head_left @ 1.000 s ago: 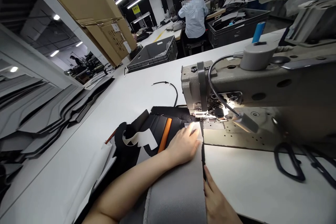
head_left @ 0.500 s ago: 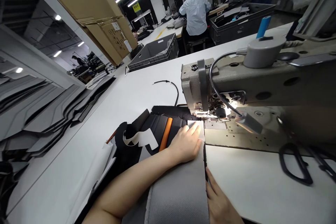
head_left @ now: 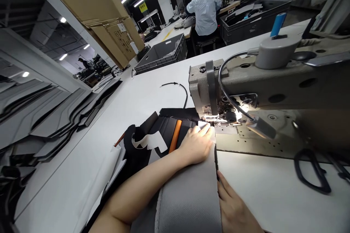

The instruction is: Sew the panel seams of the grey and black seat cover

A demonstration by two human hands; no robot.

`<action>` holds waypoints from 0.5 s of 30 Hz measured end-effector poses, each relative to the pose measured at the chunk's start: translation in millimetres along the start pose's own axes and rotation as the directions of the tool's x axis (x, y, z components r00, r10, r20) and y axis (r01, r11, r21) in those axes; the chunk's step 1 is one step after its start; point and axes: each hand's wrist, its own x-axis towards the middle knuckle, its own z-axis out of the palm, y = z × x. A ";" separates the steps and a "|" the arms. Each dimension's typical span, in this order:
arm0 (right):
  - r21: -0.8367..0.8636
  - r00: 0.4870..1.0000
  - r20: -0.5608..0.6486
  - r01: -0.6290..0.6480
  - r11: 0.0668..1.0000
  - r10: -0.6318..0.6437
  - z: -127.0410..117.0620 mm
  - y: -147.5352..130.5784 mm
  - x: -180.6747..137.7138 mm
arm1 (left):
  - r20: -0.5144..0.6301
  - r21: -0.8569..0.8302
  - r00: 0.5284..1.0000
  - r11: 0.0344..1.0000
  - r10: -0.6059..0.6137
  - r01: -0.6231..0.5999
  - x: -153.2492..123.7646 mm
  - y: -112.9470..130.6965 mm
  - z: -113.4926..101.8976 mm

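Starting at the left, I see floppy grey pieces [head_left: 54,116] piled up beside the bare part of the white table [head_left: 142,91]. I can't tell if that pile is done or waiting. Next comes a bundle of black cloth [head_left: 131,165], with a pale strap [head_left: 158,142] curling over it and an orange strip [head_left: 175,134] lying across it. Those bits look joined on already, but I can't see how.

Then comes the left hand [head_left: 196,145]. It lies palm down on the big grey cloth [head_left: 191,196], pressing with bent fingers, not making a fist. Its fingertips touch a small white patch [head_left: 202,124] at the far end, just beside the needle end of the sewing machine [head_left: 259,83]. The big grey cloth runs from there down past the right hand [head_left: 235,207], which touches its right edge. Some fingers are hidden, so I can't tell if it pinches.

A little lamp [head_left: 261,127] hangs by the machine. I think much of this edge is left to sew, since a long part lies on the near side. I can't see stitches, so I can't tell how much is done. Last come black scissors [head_left: 319,169], with nobody holding them.
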 end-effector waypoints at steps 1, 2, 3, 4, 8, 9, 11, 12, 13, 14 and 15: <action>-0.004 1.000 0.010 -0.020 1.000 0.020 -1.1 0.1 -0.1 | -0.022 0.005 0.999 1.000 -0.023 0.023 -0.3 1.4 0.8; -0.011 0.999 0.017 -0.039 0.999 0.039 -1.6 0.1 -0.8 | -0.044 0.011 0.998 0.999 -0.047 0.047 -0.8 2.8 1.8; -0.022 0.999 0.019 -0.050 0.998 0.051 -1.3 -0.3 -2.4 | -0.064 0.017 0.996 0.998 -0.066 0.068 -1.2 4.2 3.0; -0.040 0.999 0.016 -0.050 0.998 0.051 -0.1 -1.2 -5.0 | -0.079 0.024 0.994 0.996 -0.080 0.082 -1.8 5.3 4.2; -0.121 0.998 -0.026 0.047 0.992 -0.050 12.9 -10.3 -23.9 | -0.108 0.037 0.991 0.996 -0.076 0.080 -6.0 7.5 8.5; -0.130 0.997 -0.038 0.056 0.990 -0.061 17.0 -13.3 -29.7 | -0.114 0.037 0.991 0.997 -0.067 0.071 -7.6 7.7 9.3; -0.127 0.997 -0.061 0.041 0.991 -0.049 23.9 -18.7 -39.9 | -0.130 0.046 0.991 0.998 -0.038 0.044 -10.9 8.1 10.2; -0.119 0.997 -0.066 0.021 0.993 -0.029 26.2 -20.7 -43.8 | -0.141 0.056 0.990 0.998 -0.023 0.031 -12.4 8.4 10.4; -0.111 0.997 -0.071 0.006 0.994 -0.014 27.7 -22.0 -46.7 | -0.151 0.065 0.988 0.998 -0.011 0.021 -13.5 8.8 10.4; -0.107 0.997 -0.071 -0.001 0.994 -0.007 28.6 -22.8 -48.7 | -0.160 0.072 0.987 0.997 -0.004 0.016 -14.4 9.3 10.2; -0.105 0.998 -0.067 0.003 0.994 -0.010 29.0 -23.2 -50.1 | -0.168 0.075 0.986 0.997 -0.003 0.016 -15.1 9.9 9.9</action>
